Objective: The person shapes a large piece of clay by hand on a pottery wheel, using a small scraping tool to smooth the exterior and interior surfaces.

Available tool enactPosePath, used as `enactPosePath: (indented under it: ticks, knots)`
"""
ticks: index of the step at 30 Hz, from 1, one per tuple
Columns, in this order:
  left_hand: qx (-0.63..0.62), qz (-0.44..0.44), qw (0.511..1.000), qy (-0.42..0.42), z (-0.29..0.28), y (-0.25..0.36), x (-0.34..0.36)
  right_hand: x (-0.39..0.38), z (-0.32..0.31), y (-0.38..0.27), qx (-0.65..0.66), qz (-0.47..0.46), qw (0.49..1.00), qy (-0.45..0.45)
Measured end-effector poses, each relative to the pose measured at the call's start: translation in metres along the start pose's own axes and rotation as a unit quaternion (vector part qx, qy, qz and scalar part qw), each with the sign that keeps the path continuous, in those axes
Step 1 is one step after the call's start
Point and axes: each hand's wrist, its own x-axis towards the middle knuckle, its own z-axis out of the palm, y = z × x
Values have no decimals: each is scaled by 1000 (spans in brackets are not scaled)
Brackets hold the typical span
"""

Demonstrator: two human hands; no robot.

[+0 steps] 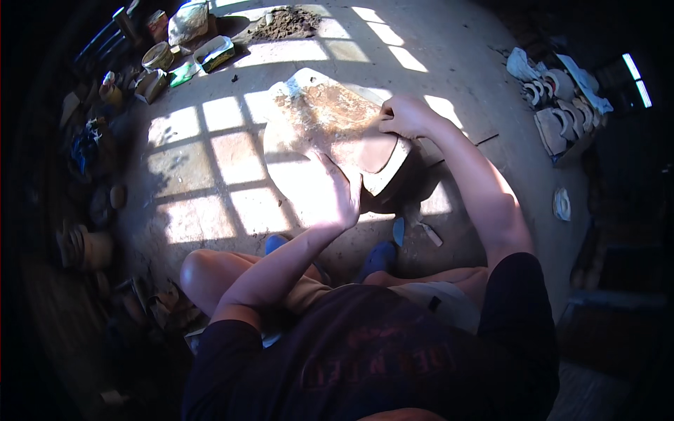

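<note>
In front of me a pale slab-like block [387,177], perhaps a mould, has smooth brown clay [379,153] on its top face. It sits at the near right end of a broad board [309,105] smeared with wet-looking clay. My left hand [342,193] rests against the block's near left side, fingers stretched and thumb apart; glare washes out its fingertips. At the far right edge, my right hand [406,117] has its fingers curled over the rim. The block's underside lies in shadow. On the floor near my feet are a blue scraper [399,231] and a small pale-handled tool [432,235].
A heap of brown clay crumbs [288,24] lies at the far side. Tubs, including a rectangular basin [213,52], crowd the far left. Curved pale pieces [570,119] stand in a box at right. A pale ring-shaped piece [562,204] lies below. Window light stripes the floor.
</note>
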Motion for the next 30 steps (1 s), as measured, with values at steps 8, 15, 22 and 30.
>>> enactPosePath:
  ticks: [8, 15, 22, 30]
  knots:
    - [-58, 15, 998, -26, 12, -3, -6, -44, -56, -35, -18, -62, 995, -77]
    - [-194, 100, 974, 55, 17, 7, -33, -126, -84, -51, -13, -101, 992, 71]
    - [-796, -135, 581, -103, -47, 130, -13, -230, -51, -82, 65, -181, 927, 322]
    - [-806, -109, 559, -162, -41, 174, 14, -275, 22, -56, 278, -80, 904, 314]
